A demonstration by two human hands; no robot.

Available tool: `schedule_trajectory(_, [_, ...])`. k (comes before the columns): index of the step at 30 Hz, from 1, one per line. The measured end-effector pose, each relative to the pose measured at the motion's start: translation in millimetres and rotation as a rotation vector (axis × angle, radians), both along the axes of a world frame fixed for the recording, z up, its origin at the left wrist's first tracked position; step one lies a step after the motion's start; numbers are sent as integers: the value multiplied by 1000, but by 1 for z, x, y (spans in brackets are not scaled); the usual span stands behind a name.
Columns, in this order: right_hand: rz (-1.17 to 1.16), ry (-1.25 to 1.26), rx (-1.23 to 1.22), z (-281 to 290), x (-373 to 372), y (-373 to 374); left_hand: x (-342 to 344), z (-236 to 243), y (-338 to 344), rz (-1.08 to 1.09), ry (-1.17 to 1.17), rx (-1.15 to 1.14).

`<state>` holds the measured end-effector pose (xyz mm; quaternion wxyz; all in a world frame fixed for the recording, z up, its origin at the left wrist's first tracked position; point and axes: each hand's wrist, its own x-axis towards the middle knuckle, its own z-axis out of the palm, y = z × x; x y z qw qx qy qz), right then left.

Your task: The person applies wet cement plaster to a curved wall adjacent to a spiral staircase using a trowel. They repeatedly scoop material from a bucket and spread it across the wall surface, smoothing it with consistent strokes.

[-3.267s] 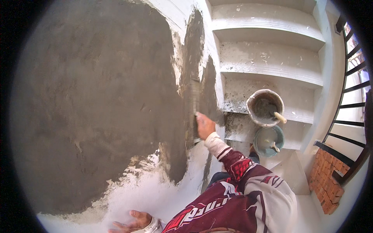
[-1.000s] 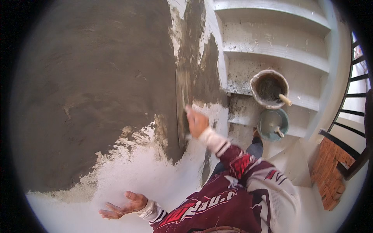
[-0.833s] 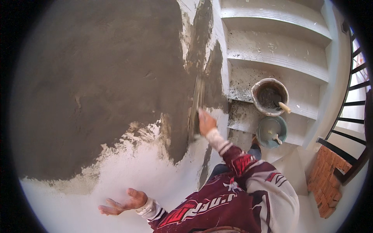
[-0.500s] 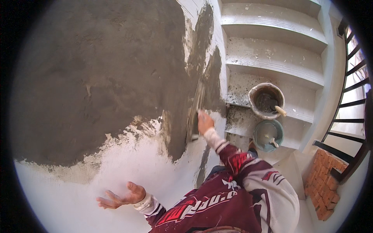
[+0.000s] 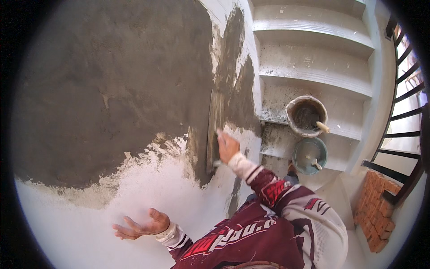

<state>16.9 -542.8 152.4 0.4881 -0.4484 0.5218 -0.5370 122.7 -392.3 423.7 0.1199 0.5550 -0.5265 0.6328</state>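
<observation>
My right hand [image 5: 229, 147] is closed around the handle of a long, narrow plastering trowel [image 5: 215, 112], its fingers partly blurred. The blade stands nearly upright in the picture, laid against the wet grey plaster [image 5: 112, 89] near its right-hand part. Streaks of thinner plaster and bare white patches lie just right of the blade. Lower left, my left hand [image 5: 144, 225] is held palm up with its fingers spread, holding nothing, in front of the bare white wall [image 5: 148, 179]. The plaster's lower edge there is ragged.
White-grey stairs [image 5: 313, 58] rise on the right, spattered near the wall. On them stand a bucket [image 5: 290, 112] of grey mix with a wooden-handled tool [image 5: 322, 127] and a greenish bucket [image 5: 295, 158] of cloudy liquid with another handle. A dark railing [image 5: 405, 135] and stacked bricks [image 5: 374, 208] are beyond.
My right hand and the trowel have moved left across the plaster, the blade now more upright. My left hand has hardly moved and stays spread.
</observation>
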Motion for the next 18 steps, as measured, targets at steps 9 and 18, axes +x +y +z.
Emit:
schedule_trajectory(9, [-2,11,-32,15,-6,-22,6,-2,2,-37,3,2])
schedule_trajectory(18, [54,-3,135,8,-11,-26,2,0,5,-33,-1,-9])
